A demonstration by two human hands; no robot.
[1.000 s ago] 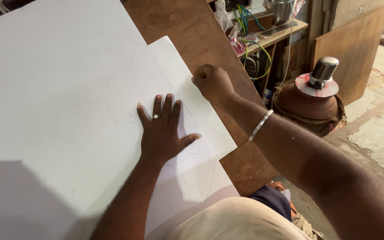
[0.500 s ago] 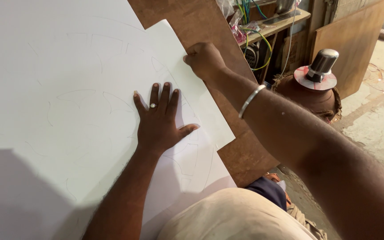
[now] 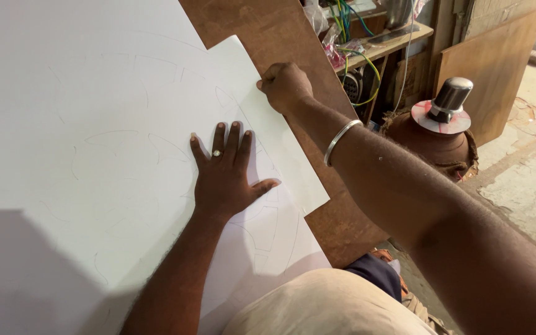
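across the brown wooden table [image 3: 280, 37] lies a large white sheet [image 3: 82, 93], covering most of it and carrying faint pencilled curves and outlines. on top of it, toward the right edge, sits a smaller white sheet [image 3: 280, 155], set at an angle so that one corner points up toward the far side of the table and its lower right corner reaches over the bare wood.

the left hand [image 3: 224, 170] lies flat on the paper, palm down, fingers [image 3: 218, 136] spread and straight, thumb out to the right — grasping nothing, only pressing on the sheets about where the smaller one overlaps the larger. a ring shows on one finger.

the right hand [image 3: 285, 85] is clenched into a fist at the upper right edge of the smaller sheet, knuckles up; whether it pinches a pencil or the paper edge cannot be told. a silver bangle [image 3: 340, 139] circles that wrist.

right of the table stands a round clay pot [image 3: 435, 146] with a metal cup [image 3: 451, 96] upside down on its lid. behind it — a shelf [image 3: 383, 46] with tangled coloured wires [image 3: 348, 25], and a plywood board [image 3: 491, 62] leaning upright. the concrete floor [image 3: 528, 186] shows at the right.
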